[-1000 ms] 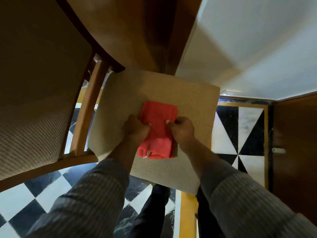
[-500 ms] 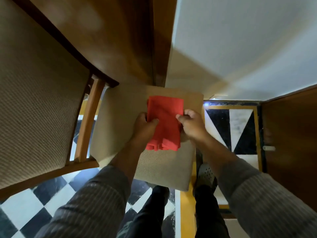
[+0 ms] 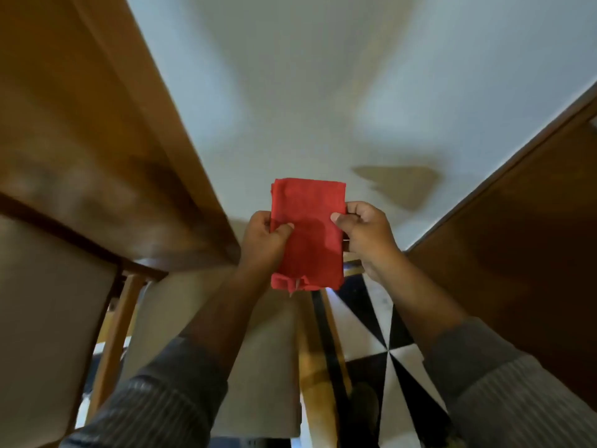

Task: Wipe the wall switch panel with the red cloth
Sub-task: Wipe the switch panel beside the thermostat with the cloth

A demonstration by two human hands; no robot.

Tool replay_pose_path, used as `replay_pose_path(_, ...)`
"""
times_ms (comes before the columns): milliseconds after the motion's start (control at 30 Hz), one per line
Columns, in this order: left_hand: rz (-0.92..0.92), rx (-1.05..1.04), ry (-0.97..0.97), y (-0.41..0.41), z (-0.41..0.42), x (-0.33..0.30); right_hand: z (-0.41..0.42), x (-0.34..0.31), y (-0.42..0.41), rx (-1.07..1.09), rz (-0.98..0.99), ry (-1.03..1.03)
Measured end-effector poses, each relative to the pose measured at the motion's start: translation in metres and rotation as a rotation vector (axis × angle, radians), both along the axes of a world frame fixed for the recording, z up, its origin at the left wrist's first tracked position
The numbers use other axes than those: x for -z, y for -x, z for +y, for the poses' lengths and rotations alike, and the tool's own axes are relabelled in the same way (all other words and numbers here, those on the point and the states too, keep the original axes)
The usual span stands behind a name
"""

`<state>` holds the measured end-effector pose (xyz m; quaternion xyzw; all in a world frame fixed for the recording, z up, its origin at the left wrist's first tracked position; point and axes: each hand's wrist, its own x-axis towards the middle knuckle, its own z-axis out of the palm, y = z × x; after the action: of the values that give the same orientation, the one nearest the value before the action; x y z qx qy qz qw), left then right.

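The cloth point(image 3: 307, 234) is solid red, with no pattern; a small pale tag shows at its lower edge. The sleeves point(image 3: 504, 383) are grey with a fine ribbed stripe. The wall point(image 3: 290, 92) is plain off-white, with one tan triangular patch point(image 3: 403, 185), possibly a reflection; blur prevents confirmation. The table point(image 3: 97, 140) is mid-brown wood. The door point(image 3: 517, 247) is darker brown wood. The chair cushions point(image 3: 258, 367) are beige; the chair frame point(image 3: 113, 344) is light brown wood. The floor point(image 3: 387, 334) shows black and white triangular tiles, bordered by a yellow-ochre band and a thin black line.
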<state>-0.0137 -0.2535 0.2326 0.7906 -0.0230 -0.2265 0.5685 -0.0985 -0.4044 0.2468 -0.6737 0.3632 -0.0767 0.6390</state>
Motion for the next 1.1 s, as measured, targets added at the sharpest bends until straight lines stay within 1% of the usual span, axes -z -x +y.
replay_pose_path(100,-0.053,0.008,0.044,0.008,-0.037,-0.037,-0.035,-0.036,0.008,0.013,-0.084,0.028)
replay_pose_path(167,-0.09,-0.004,0.08,0.013,-0.063,-0.062,-0.059,-0.06,0.013,0.005,-0.135,0.086)
replay_pose_path(333,-0.18,-0.048,0.262,0.023,-0.136,-0.14,-0.132,-0.133,0.011,0.038,-0.318,0.234)
replay_pose_path(467,-0.28,-0.049,0.363,0.02,-0.171,-0.194,-0.163,-0.189,0.007,0.133,-0.489,0.405)
replay_pose_path(567,-0.431,0.016,0.332,0.012,-0.188,-0.233,-0.175,-0.222,0.008,0.169,-0.632,0.599)
replay_pose_path(633,-0.549,0.057,0.289,0.004,-0.199,-0.255,-0.183,-0.24,0.005,0.192,-0.686,0.779)
replay_pose_path(700,-0.65,0.082,0.285,-0.001,-0.212,-0.274,-0.194,-0.255,0.002,0.222,-0.745,0.996)
replay_pose_path(767,-0.741,0.092,0.278,-0.005,-0.226,-0.286,-0.208,-0.264,-0.004,0.24,-0.79,1.17)
replay_pose_path(933,-0.873,0.019,0.24,-0.016,-0.256,-0.299,-0.248,-0.265,-0.035,0.256,-0.849,1.396)
replay_pose_path(1000,-0.93,-0.03,0.17,-0.022,-0.266,-0.297,-0.264,-0.263,-0.05,0.258,-0.838,1.511)
replay_pose_path(1100,-0.964,-0.095,0.017,-0.028,-0.273,-0.291,-0.275,-0.263,-0.062,0.334,-0.762,1.6)
